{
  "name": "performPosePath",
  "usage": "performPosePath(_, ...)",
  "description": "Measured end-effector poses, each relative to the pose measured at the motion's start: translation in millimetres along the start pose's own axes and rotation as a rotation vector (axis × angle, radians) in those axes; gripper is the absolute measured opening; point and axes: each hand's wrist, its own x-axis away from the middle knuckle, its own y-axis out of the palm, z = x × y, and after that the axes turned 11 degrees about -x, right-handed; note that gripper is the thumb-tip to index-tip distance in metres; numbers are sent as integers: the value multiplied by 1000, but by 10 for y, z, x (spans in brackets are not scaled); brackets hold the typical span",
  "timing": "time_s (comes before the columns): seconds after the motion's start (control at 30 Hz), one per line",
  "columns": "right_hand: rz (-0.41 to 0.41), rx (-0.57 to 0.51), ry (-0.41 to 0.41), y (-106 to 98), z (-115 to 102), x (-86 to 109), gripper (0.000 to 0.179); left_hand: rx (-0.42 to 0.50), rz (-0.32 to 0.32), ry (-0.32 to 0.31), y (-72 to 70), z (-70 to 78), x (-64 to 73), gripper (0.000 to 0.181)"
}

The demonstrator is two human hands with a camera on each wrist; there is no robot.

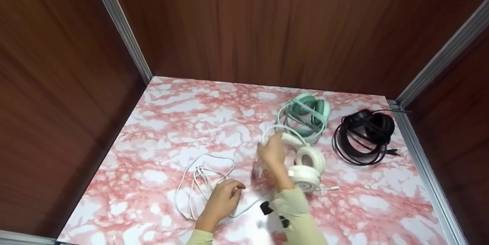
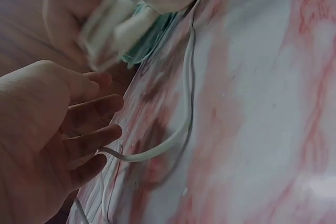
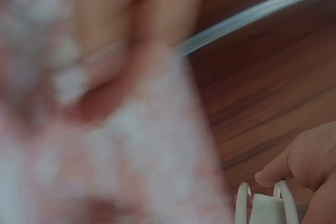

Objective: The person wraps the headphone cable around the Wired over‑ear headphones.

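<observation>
White headphones (image 1: 305, 178) lie right of centre in the head view, their ear cups toward the person and the headband farther off. My right hand (image 1: 272, 153) grips the headband at its left side; the right wrist view shows thumb and fingers about the pale headband (image 3: 266, 208). Below and to the left, my left hand (image 1: 222, 202) rests over the loosely looped white cable (image 1: 208, 155). In the left wrist view its fingers are spread and relaxed, with the cable (image 2: 186, 87) passing beside the fingertips.
Mint green headphones (image 1: 323, 111) with bundled cable lie just behind the white ones. Black headphones (image 1: 380, 128) with a coiled cable are at the far right. Brown wood panels (image 1: 244, 27) enclose the red-and-white marbled tabletop (image 1: 149, 153), with metal strips (image 1: 428, 176) along the corners.
</observation>
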Motion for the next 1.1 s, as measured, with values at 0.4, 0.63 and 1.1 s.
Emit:
performPosePath(0.4, -173, -1249, 273, -1249, -190, 36, 30, -93, -130, -56, 14, -12, -52, 16)
performPosePath(0.63, -168, -1450, 400, -1527, 660, 15, 46, -138, -169, -81, -2, -34, -64, 23)
performPosePath(1.1, -424, -716, 274, -2220, 1132, -152, 25, -194, -159, -73, -45, -39, -71, 19)
